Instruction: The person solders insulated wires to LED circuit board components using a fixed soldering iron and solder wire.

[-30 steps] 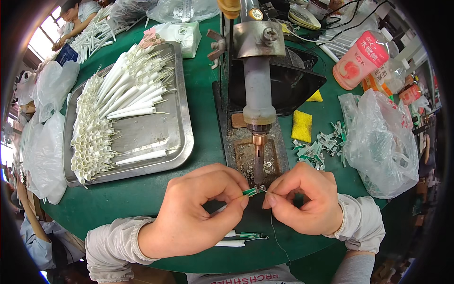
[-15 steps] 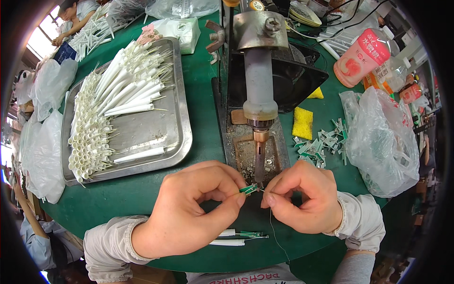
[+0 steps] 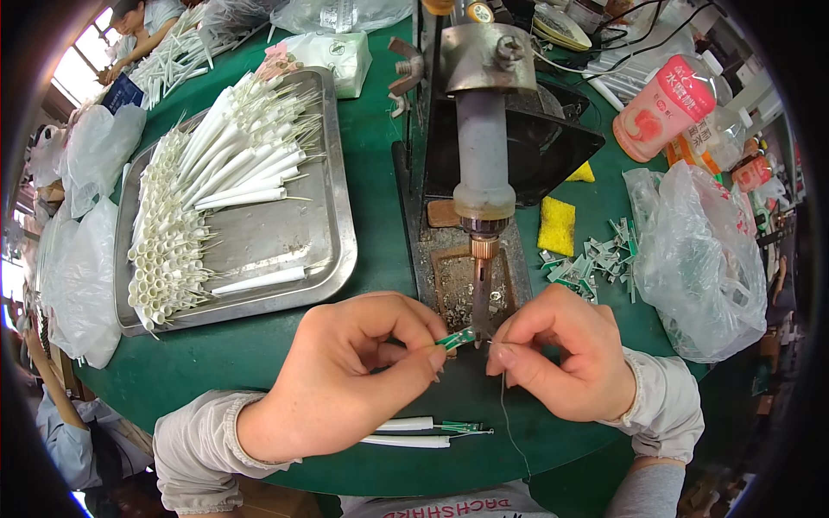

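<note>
My left hand (image 3: 354, 375) pinches a small green circuit board (image 3: 454, 339) between thumb and forefinger. The board's far end lies at the tip of an upright soldering iron (image 3: 484, 160), clamped point-down in front of me. Between the thumb and forefinger of my right hand (image 3: 570, 354) is a thin solder wire (image 3: 507, 414). Its short end points toward the iron tip, and the rest trails down over the table edge. Whether the wire touches the tip is too small to tell. White tubes (image 3: 413, 441) lie below my hands, one beside a green board (image 3: 460, 426).
A metal tray (image 3: 285, 298) at left holds many white tubes (image 3: 229, 164) with wires. Right of the iron's stand (image 3: 419, 250) are a yellow sponge (image 3: 557, 226), loose green boards (image 3: 596, 263), a clear plastic bag (image 3: 699, 268) and a pink-labelled bottle (image 3: 665, 108). Another person (image 3: 142, 30) sits far left.
The board's far end has tilted up slightly against the iron tip. My right hand has shifted a little to the right with the wire. The whole view has drifted slightly.
</note>
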Tool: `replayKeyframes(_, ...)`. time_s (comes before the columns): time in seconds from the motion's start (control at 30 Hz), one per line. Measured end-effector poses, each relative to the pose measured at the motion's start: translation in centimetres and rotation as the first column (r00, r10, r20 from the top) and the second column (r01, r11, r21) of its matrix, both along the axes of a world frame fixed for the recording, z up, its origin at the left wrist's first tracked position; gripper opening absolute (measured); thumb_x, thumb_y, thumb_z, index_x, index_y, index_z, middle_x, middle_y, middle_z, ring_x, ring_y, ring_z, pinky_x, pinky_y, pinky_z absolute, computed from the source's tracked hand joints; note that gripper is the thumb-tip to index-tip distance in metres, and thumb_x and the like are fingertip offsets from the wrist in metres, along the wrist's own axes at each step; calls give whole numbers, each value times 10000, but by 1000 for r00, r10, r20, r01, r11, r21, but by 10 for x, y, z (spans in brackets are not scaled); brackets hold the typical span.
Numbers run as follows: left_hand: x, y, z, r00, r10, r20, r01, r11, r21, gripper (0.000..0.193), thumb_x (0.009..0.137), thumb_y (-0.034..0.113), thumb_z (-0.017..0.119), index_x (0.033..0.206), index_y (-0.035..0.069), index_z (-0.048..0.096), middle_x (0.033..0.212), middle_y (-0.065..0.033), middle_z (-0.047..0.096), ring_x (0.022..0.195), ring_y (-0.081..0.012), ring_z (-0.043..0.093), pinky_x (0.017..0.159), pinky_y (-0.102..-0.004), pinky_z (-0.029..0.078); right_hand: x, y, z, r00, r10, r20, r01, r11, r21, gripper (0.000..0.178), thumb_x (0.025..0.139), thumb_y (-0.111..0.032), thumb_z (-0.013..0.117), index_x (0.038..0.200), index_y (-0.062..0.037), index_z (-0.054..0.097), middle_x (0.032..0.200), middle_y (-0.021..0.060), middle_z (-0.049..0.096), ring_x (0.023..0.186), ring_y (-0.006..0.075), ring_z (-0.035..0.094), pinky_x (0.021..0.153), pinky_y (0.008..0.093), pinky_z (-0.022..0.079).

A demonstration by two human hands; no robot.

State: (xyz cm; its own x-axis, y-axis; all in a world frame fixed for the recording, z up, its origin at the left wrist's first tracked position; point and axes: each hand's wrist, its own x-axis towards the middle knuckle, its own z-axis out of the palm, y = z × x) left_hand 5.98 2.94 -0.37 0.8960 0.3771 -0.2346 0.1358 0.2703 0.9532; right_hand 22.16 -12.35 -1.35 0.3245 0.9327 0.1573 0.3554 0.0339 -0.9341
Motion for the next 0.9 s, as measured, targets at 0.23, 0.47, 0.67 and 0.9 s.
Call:
replayKeyframes(0.23,1,-2,-3,999,-31,-9,32,995,92,52,848,-85,628,821,-40,629,1007,-122,608,807,-104,606,687,-218,486,32,-11,34,958,91,271,-37,979,-199,156,871,-86,658,872,-47,508,639,74,539,531,255,588,492,327,439)
replayKeyframes(0.47,-3,-1,-9,998,-56,-24,58,993,106,60,844,-93,622,816,-41,632,1003,-116,600,813,-102,609,688,-211,498,55,-19,43,615,1,788,292,929,-229,196,803,-120,715,765,-37,541,650,127,589,583,339,597,534,422,461)
replayKeyframes(0.67,-4,-2,-10,994,-93,-62,101,987,123,64,845,-98,613,807,-48,622,997,-113,599,816,-108,611,692,-212,506,55,-20,35,557,203,805,215,902,-375,219,738,-112,738,766,10,559,732,173,601,684,362,624,606,431,513)
replayKeyframes(0.9,-6,-4,-10,989,-141,-55,149,966,211,60,838,-110,609,810,-57,616,1003,-130,601,836,-117,611,719,-229,516,54,-24,19,463,233,855,241,895,-374,127,695,-10,657,784,5,566,748,155,599,716,335,634,622,417,527)
